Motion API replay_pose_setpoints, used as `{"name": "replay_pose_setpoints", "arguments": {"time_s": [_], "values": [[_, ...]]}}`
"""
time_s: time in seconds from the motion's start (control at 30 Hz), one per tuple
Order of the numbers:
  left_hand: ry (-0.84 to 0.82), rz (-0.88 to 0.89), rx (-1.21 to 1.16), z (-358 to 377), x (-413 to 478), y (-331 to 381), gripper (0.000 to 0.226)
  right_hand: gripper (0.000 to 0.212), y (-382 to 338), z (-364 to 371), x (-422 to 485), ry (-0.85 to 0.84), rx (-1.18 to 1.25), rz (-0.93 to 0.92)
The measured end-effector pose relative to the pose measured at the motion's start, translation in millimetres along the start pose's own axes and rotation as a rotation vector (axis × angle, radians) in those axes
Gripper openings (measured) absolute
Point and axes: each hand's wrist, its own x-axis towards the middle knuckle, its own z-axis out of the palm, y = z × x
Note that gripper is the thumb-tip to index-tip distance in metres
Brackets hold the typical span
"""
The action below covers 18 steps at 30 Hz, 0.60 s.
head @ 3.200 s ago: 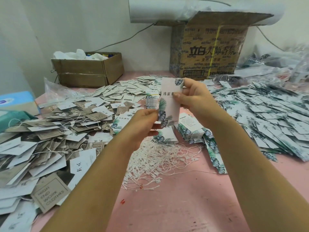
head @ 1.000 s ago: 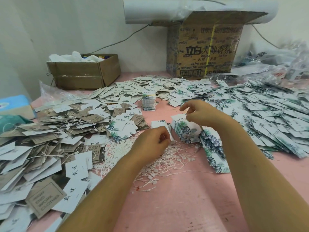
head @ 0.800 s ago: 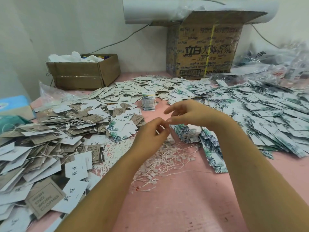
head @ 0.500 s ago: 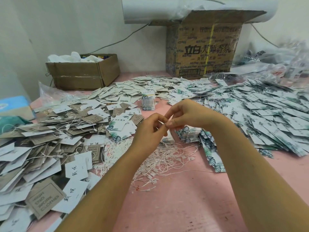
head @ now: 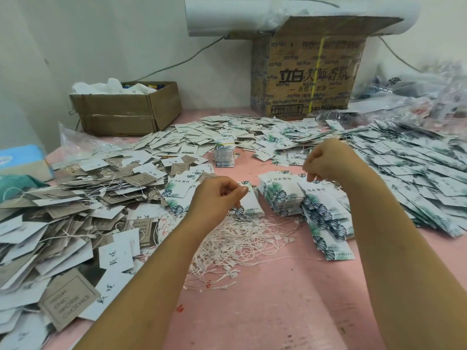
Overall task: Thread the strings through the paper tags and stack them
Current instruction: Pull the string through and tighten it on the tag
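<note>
The light is bright, soft and even, seemingly from above, with no hard shadows. Only faint, diffuse shading lies on the pink bench (head: 265,317) beside the forearms (head: 394,261). The white roll (head: 214,18) on the large carton (head: 308,79) is nearly washed out, and the plastic bags (head: 429,97) at far right carry pale glare. Wide-angle distortion bows the wall (head: 75,34) and stretches the forearms toward the lower corners. The carton's print reads clearly, but the right hand (head: 326,162) is slightly smeared and the picture's edges are softer.
</note>
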Motion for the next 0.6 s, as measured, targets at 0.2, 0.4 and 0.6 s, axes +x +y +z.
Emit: {"name": "replay_pose_setpoints", "arguments": {"time_s": [0.2,0.4,0.6], "values": [[-0.066,0.006,-0.048,4,-2,6,0.017,0.019,-12,10,-4,-0.161,-0.317,-0.092],[-0.079,0.011,-0.126,6,-4,12,0.019,0.017,-30,18,-15,-0.325,0.078,-0.331],[-0.072,0.033,-0.231,6,-5,17,0.018,0.031,-33,25,-23,-0.702,0.236,-0.202]]}}
